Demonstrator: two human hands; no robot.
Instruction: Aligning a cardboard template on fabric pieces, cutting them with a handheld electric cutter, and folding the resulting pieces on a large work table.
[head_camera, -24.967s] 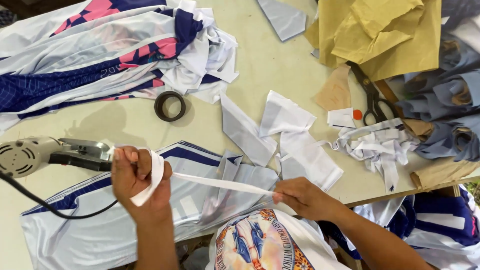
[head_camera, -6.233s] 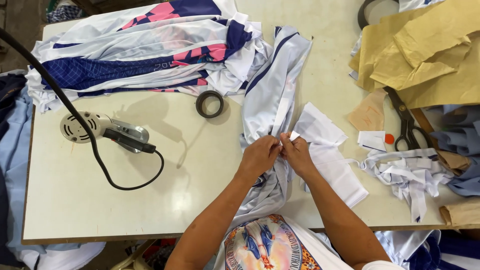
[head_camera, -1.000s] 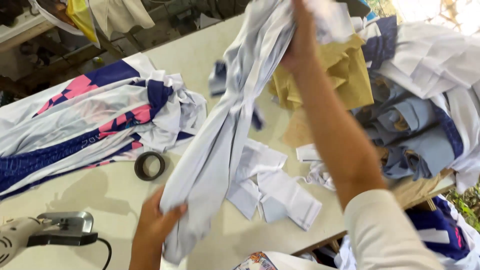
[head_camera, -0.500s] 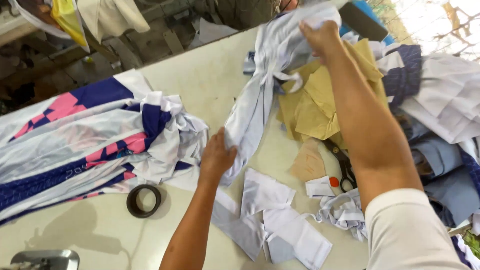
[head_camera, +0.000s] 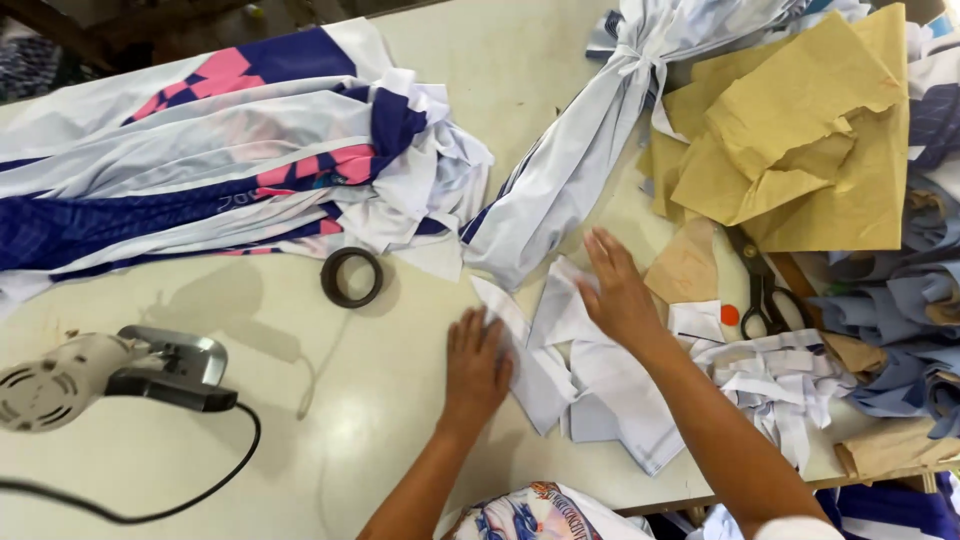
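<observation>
My left hand (head_camera: 476, 366) lies flat, fingers apart, on the near end of a pile of white cloth scraps (head_camera: 585, 390) on the pale table (head_camera: 380, 420). My right hand (head_camera: 617, 287) rests open on the same scraps a little farther right and back. Neither hand grips anything. A tied bundle of white and blue cloth (head_camera: 590, 150) lies beyond my hands, stretching toward the far right corner, knotted near its top.
A stack of white, blue and pink printed fabric (head_camera: 220, 180) fills the back left. A dark tape roll (head_camera: 351, 277) sits left of my hands. A corded electric cutter (head_camera: 100, 375) lies at the near left. Brown paper patterns (head_camera: 800, 140), scissors (head_camera: 757, 285) and blue cloth (head_camera: 890, 310) crowd the right.
Both hands have let go of the tied bundle, which they held up and carried back; it now lies on the table. The hands came down onto the white scraps.
</observation>
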